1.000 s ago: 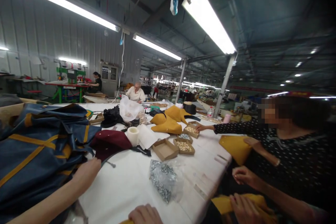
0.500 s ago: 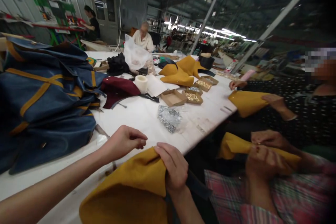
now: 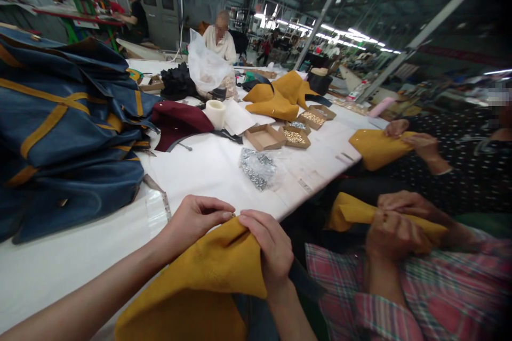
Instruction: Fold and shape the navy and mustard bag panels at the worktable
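Note:
A mustard-yellow felt piece [image 3: 208, 272] lies over the near edge of the white table [image 3: 208, 170]. My left hand [image 3: 196, 219] pinches its top edge with thumb and fingers closed; a tiny bright item may sit at the fingertips, too small to name. My right hand [image 3: 270, 248] grips the same edge from the right, fingers curled over the felt. The two hands almost touch.
A stack of navy bags with yellow straps [image 3: 64, 133] fills the left. A clear bag of metal bits [image 3: 258, 168], open cardboard boxes of studs [image 3: 294, 136], a maroon piece [image 3: 176, 122] and a white roll [image 3: 216, 113] lie mid-table. Two co-workers on the right handle yellow felt [image 3: 372, 149].
The view tilted down from the ceiling to the table edge. My left hand left the navy bags and came to the yellow felt, closing next to my right hand.

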`<control>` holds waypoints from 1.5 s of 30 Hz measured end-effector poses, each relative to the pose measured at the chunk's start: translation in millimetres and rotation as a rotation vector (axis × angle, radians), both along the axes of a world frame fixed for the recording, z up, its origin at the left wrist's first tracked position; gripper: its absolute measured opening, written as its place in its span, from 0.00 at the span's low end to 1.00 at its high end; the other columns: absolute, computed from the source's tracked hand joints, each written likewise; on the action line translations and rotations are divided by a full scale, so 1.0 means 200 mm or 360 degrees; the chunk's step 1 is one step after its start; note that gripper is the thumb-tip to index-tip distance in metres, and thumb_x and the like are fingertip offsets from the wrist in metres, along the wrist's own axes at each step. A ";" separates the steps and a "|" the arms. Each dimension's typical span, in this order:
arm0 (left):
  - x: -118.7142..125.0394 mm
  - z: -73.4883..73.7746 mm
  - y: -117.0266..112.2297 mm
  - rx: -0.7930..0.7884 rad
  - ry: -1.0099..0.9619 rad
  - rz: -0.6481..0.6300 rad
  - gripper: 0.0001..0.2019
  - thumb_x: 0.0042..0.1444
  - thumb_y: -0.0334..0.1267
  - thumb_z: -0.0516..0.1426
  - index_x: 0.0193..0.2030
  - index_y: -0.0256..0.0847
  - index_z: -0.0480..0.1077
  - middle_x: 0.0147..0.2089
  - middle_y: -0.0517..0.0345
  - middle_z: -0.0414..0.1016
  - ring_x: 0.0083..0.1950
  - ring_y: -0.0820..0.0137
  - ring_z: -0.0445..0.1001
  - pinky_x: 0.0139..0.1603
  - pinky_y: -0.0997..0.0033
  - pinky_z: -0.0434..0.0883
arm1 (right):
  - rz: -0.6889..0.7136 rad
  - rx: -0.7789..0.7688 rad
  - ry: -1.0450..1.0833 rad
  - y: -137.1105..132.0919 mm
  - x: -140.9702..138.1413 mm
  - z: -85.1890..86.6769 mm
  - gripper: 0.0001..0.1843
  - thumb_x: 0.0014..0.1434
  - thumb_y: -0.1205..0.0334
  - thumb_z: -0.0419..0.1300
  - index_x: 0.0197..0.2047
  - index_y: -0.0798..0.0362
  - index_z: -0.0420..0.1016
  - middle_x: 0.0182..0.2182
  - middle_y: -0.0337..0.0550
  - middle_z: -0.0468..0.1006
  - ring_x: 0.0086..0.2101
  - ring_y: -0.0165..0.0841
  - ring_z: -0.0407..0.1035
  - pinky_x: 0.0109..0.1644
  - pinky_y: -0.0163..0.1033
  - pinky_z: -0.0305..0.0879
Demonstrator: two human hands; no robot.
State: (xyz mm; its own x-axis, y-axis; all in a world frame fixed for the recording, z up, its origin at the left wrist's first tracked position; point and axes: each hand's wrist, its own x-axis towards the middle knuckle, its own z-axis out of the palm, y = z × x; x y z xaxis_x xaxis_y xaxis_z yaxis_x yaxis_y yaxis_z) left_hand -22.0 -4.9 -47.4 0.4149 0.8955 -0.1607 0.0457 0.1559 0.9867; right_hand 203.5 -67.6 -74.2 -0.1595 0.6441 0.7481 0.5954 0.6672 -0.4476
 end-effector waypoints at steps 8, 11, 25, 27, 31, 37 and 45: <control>-0.02 0.02 -0.02 0.0125 -0.0131 -0.0147 0.13 0.66 0.48 0.71 0.49 0.42 0.90 0.47 0.52 0.86 0.49 0.63 0.82 0.53 0.67 0.77 | 0.0006 -0.0031 0.0003 -0.01 -0.02 0.03 0.16 0.78 0.74 0.61 0.61 0.51 0.82 0.54 0.51 0.87 0.54 0.40 0.83 0.57 0.48 0.81; -0.04 0.01 -0.02 0.0110 -0.0157 -0.0172 0.13 0.68 0.47 0.70 0.51 0.43 0.89 0.48 0.52 0.86 0.50 0.63 0.81 0.54 0.68 0.76 | -0.0023 -0.0008 0.0011 -0.01 -0.03 0.04 0.15 0.77 0.74 0.62 0.60 0.51 0.82 0.53 0.51 0.87 0.53 0.40 0.83 0.57 0.47 0.81; -0.09 0.04 -0.06 -0.0107 -0.0102 -0.0220 0.22 0.64 0.42 0.63 0.63 0.47 0.87 0.62 0.54 0.89 0.67 0.47 0.83 0.74 0.48 0.76 | -0.0078 -0.0039 0.0005 0.02 -0.05 0.06 0.14 0.78 0.71 0.60 0.60 0.48 0.82 0.52 0.51 0.88 0.51 0.41 0.85 0.54 0.48 0.83; -0.11 0.05 -0.06 -0.0109 -0.0116 -0.0222 0.22 0.63 0.41 0.61 0.62 0.47 0.88 0.63 0.55 0.88 0.70 0.46 0.82 0.78 0.46 0.73 | -0.0078 -0.0045 0.0008 0.02 -0.04 0.05 0.14 0.78 0.71 0.60 0.59 0.48 0.83 0.52 0.51 0.88 0.51 0.41 0.85 0.54 0.47 0.83; -0.11 0.05 -0.05 0.0070 -0.0075 -0.0233 0.21 0.71 0.45 0.57 0.61 0.48 0.88 0.64 0.57 0.87 0.72 0.49 0.80 0.83 0.48 0.68 | -0.0045 -0.0081 -0.0012 0.02 -0.03 0.04 0.13 0.79 0.71 0.60 0.59 0.50 0.82 0.52 0.50 0.88 0.51 0.40 0.84 0.55 0.46 0.82; -0.11 0.05 -0.02 -0.0065 -0.0086 -0.0233 0.19 0.71 0.46 0.59 0.59 0.49 0.89 0.59 0.59 0.90 0.68 0.49 0.83 0.78 0.51 0.73 | -0.0038 -0.0131 -0.0071 0.05 -0.04 0.02 0.12 0.79 0.70 0.60 0.58 0.49 0.83 0.50 0.49 0.88 0.49 0.39 0.84 0.53 0.45 0.82; -0.14 0.05 -0.01 -0.0154 -0.0413 -0.0314 0.28 0.77 0.55 0.57 0.76 0.46 0.76 0.76 0.51 0.77 0.81 0.48 0.71 0.87 0.44 0.60 | -0.0025 -0.0162 -0.0052 0.14 -0.01 -0.01 0.13 0.79 0.70 0.60 0.59 0.49 0.83 0.52 0.50 0.88 0.51 0.40 0.84 0.56 0.46 0.82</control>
State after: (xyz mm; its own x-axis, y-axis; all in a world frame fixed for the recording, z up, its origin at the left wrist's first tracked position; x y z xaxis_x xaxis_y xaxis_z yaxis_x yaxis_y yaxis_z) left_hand -51.0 -7.2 -38.3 0.6168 0.7798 -0.1074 -0.1667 0.2627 0.9504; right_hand 201.9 -39.4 -76.1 -0.1722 0.7191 0.6733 0.6208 0.6099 -0.4926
